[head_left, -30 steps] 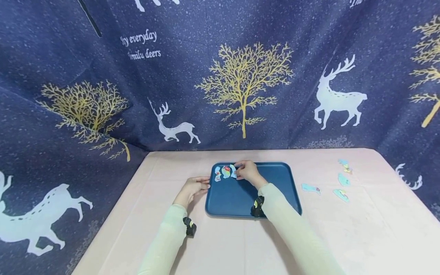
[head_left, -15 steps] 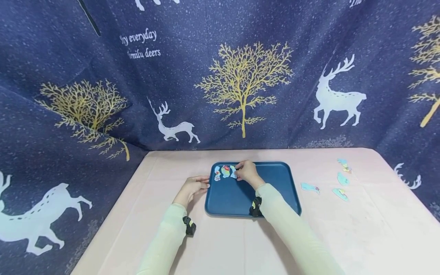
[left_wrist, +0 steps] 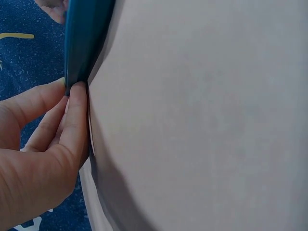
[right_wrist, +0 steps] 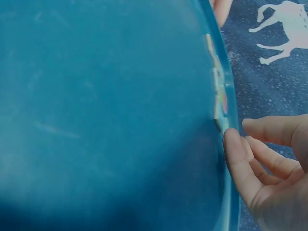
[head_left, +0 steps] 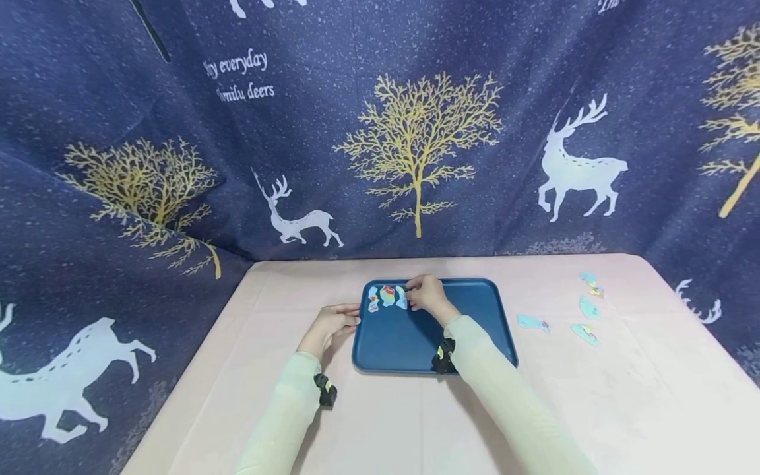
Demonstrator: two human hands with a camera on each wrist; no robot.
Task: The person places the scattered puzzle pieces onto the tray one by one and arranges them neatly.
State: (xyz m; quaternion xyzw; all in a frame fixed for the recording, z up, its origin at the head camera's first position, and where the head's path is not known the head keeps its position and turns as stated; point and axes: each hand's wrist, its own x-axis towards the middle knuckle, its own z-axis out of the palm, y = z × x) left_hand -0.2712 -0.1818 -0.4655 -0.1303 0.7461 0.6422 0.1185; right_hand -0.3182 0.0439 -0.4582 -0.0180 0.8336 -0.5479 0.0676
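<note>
A dark blue tray [head_left: 410,349] lies on the table. Along its far left part is a row of 3 irregular, flat printed pieces resembling puzzle pieces: a narrow left piece [head_left: 373,299], a red and yellow middle piece [head_left: 388,295] and a pale blue right piece [head_left: 401,297]. My left hand [head_left: 330,326] pinches the tray's left rim between thumb and fingers, as the left wrist view confirms. My right hand [head_left: 431,298] is at the right piece; in the right wrist view a fingertip [right_wrist: 235,142] touches the row's near end, the other fingers extended apart from it.
Several more light blue pieces lie right of the tray, among them a single piece [head_left: 533,322] nearest it and a tapered piece [head_left: 585,333]. The pale pink cloth [head_left: 392,422] covers the table. A navy curtain [head_left: 320,132] hangs behind its far edge.
The right fingertips have shifted very slightly at the right piece, which now shows a little more. The left hand stays at the rim; the head view has drifted slightly.
</note>
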